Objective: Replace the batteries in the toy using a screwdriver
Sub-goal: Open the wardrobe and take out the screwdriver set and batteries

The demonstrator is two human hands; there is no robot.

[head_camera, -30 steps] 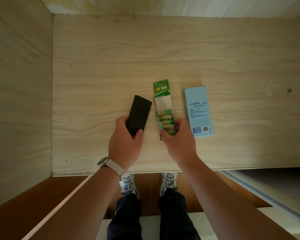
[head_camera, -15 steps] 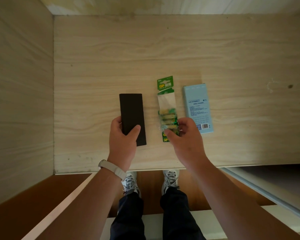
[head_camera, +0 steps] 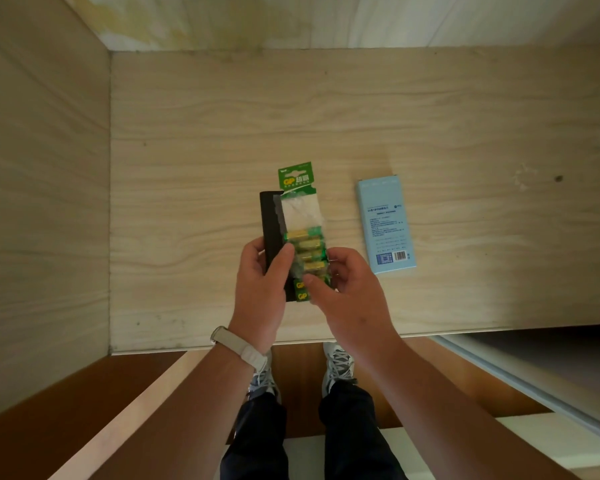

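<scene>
A flat black rectangular device (head_camera: 270, 223) is gripped by my left hand (head_camera: 262, 282), thumb across its face. A green GP battery pack (head_camera: 300, 216), with several yellow-green batteries in clear plastic, lies over the device's right half. My right hand (head_camera: 343, 289) pinches the pack's lower end between thumb and fingers. Both are held just above the light wooden table (head_camera: 187, 168), near its front edge. No screwdriver shows in the head view.
A pale blue box (head_camera: 385, 223) with printed text and a barcode lies flat to the right of my hands. A wooden side wall (head_camera: 42, 202) bounds the table at left. Below the front edge are my legs and shoes.
My right hand lifted the battery pack and brought it left, onto the black device. My left hand kept its hold on the device and shifted right toward it.
</scene>
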